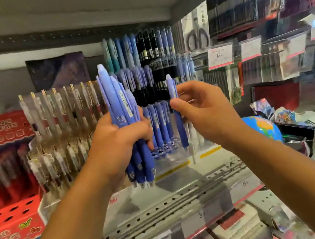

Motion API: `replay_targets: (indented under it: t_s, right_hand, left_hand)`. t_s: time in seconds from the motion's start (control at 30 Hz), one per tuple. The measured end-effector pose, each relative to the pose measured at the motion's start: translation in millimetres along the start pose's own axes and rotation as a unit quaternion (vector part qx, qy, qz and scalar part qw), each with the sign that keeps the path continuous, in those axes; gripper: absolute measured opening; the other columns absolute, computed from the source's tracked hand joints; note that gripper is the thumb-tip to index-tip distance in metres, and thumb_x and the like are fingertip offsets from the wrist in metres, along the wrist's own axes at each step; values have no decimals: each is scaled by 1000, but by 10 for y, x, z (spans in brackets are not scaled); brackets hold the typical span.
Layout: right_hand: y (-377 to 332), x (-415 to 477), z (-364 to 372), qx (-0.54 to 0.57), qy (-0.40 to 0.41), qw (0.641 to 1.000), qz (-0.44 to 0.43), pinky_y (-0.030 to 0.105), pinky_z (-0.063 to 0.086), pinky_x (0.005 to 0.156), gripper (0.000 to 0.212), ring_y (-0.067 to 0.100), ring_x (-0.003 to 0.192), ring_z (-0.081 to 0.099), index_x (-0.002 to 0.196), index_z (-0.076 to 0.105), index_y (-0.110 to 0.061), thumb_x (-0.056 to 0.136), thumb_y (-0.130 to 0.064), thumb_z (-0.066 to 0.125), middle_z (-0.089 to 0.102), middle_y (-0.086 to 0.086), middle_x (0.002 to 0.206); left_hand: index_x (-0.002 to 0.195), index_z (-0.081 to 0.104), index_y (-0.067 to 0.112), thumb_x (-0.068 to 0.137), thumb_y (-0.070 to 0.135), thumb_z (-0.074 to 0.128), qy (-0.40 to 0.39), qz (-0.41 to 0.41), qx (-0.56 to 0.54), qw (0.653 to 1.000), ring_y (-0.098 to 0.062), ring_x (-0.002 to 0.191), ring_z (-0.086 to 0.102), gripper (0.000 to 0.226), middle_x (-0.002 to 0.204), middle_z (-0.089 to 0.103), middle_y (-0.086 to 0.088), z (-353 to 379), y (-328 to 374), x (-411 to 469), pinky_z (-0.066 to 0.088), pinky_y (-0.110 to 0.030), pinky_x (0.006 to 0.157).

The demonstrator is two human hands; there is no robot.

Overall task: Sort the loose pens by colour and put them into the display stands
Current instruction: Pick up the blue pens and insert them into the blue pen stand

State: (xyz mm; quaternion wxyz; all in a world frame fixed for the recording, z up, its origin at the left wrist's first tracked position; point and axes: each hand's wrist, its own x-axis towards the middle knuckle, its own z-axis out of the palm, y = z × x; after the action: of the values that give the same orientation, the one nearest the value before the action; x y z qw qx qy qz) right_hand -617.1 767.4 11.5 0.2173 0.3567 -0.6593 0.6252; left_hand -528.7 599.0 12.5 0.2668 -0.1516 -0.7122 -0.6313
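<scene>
Our left hand (119, 144) wraps tight round a bundle of blue pens (118, 105), tips down, as a reserve. Our right hand (203, 112) pinches 1 blue pen (178, 120) upright just before the tiered display stand (174, 157), likely to slot it among the blues there. Blur hides the stand's free slots, and we cannot count the bundle.

Pen bundle (117, 105) middle behind L grip (119, 144).

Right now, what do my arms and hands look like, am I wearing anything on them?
The left hand and right hand are bare: no gloves or rings show. The left forearm and right forearm are uncovered to the picture's edge, no sleeve, watch or bracelet in view.
</scene>
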Motion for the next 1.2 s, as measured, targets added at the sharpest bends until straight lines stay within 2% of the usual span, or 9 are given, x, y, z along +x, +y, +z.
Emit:
replay_targets:
  t_s: [0.23, 0.3, 0.37, 0.6, 0.87, 0.93, 1.03, 1.1, 1.2]
  right_hand:
    - [385, 248, 81, -183, 2, 975, -122, 38, 47, 61, 21, 20, 68, 58, 111, 52, -18, 94, -23, 63, 60, -3, 80]
    - [390, 309, 83, -204, -19, 970, -128, 27, 40, 54, 32, 15, 67, 51, 124, 47, -21, 96, -24, 61, 54, -10, 85]
    - [384, 352, 82, -216, -39, 968, -124, 33, 36, 52, 45, 13, 65, 48, 137, 38, -25, 97, -22, 58, 50, -11, 89]
    - [360, 347, 62, -305, -96, 940, -120, 48, 44, 53, 49, 26, 63, 52, 141, 31, -20, 99, -9, 54, 47, 1, 71]
    - [405, 305, 176, -366, -88, 923, -80, 39, 34, 44, 50, 24, 59, 51, 137, 32, -18, 96, -5, 57, 50, 4, 72]
    - [419, 292, 207, -362, -74, 926, -73, 40, 37, 49, 47, 29, 67, 54, 135, 35, -17, 95, -6, 58, 57, 9, 90]
    - [457, 233, 252, -358, -64, 930, -62, 41, 42, 59, 45, 34, 81, 56, 136, 35, -17, 97, -10, 56, 57, 14, 111]
    - [491, 203, 268, -369, -62, 926, -58, 40, 42, 59, 46, 33, 78, 55, 137, 33, -18, 97, -11, 55, 58, 14, 108]
    - [523, 211, 281, -401, -66, 912, -53, 37, 35, 50, 51, 28, 65, 51, 140, 31, -15, 96, -6, 55, 56, 10, 85]
  left_hand:
    - [73, 54, 9, 53, 13, 69, 99, -38, 103, 989, -33, 54, 53, 25, 60, 56, -14, -21, -215, 75, 48, -39, 54]
    - [70, 58, 13, 59, 11, 70, 111, -43, 112, 986, -33, 54, 54, 16, 58, 58, -12, -2, -262, 42, 50, -39, 55]
    - [68, 62, 22, 68, 13, 71, 127, -46, 109, 985, -32, 55, 57, 13, 59, 60, -9, 15, -298, -6, 52, -38, 56]
    - [102, 62, 28, 93, 10, 66, 147, -53, 124, 980, -24, 59, 63, 20, 62, 62, 2, 78, -333, -170, 54, -33, 62]
    - [134, 43, 11, 93, 21, 65, 115, -49, 144, 982, -14, 57, 64, 48, 63, 65, 3, 58, -277, -248, 53, -21, 57]
    - [136, 43, 19, 92, 23, 65, 106, -47, 140, 983, -13, 58, 65, 49, 64, 65, 5, 35, -262, -269, 54, -21, 58]
    - [122, 42, 54, 93, 25, 66, 88, -44, 163, 982, -12, 62, 67, 47, 71, 66, 10, -13, -252, -288, 55, -22, 59]
    - [109, 35, 66, 94, 26, 66, 77, -46, 178, 980, -12, 65, 68, 53, 76, 67, 9, -7, -250, -300, 58, -28, 60]
    - [109, 37, 64, 94, 26, 65, 72, -39, 169, 982, -14, 65, 67, 49, 72, 66, 8, 12, -252, -315, 59, -40, 66]
